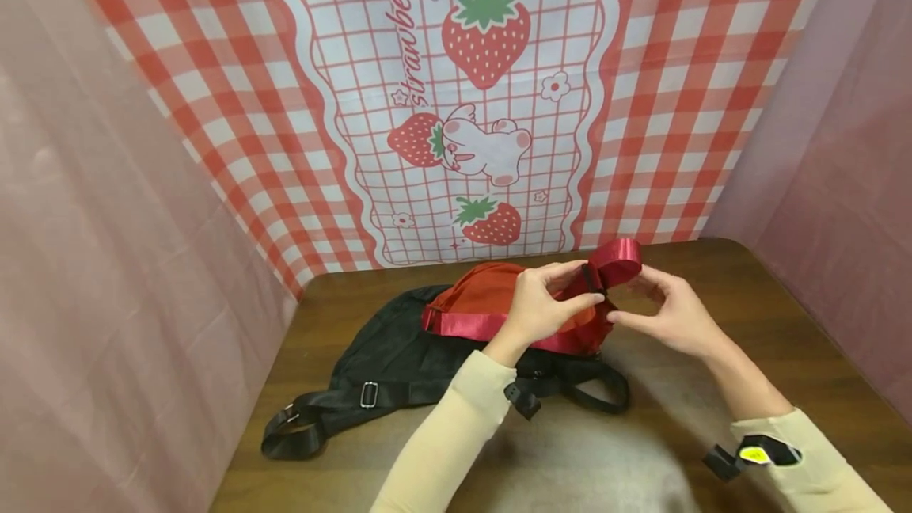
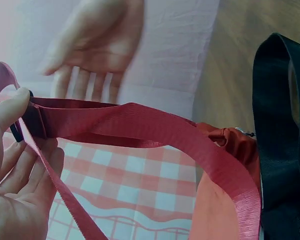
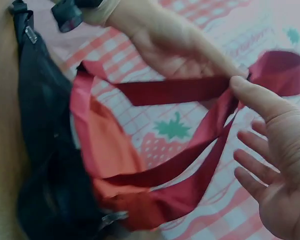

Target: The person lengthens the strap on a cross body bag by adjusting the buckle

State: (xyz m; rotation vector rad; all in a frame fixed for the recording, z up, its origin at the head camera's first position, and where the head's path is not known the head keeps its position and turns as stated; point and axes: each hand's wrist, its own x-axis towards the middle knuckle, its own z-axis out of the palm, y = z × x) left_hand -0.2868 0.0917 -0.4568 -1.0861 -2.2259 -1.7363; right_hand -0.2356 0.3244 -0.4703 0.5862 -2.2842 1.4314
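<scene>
A small orange-red bag (image 1: 480,290) with a shiny red strap (image 1: 618,261) lies on top of a black bag (image 1: 390,335). My left hand (image 1: 545,303) pinches the dark slider buckle (image 2: 36,120) of that strap between thumb and fingers, holding it raised over the bag's right end. Past the buckle, the strap's end stands up in a loop. Close by on the right is my right hand (image 1: 673,313), its thumb and fingers spread loosely beside the loop. In the left wrist view this right hand (image 2: 102,42) appears blurred, fingers extended, behind the strap and gripping nothing.
Both bags rest on a brown wooden table (image 1: 720,283). A black strap (image 1: 295,438) with a metal slider trails to the front left, and another black strap loop (image 1: 616,386) lies at the right. Behind hangs a strawberry-print cloth (image 1: 342,77); pink curtains (image 1: 107,260) flank the table.
</scene>
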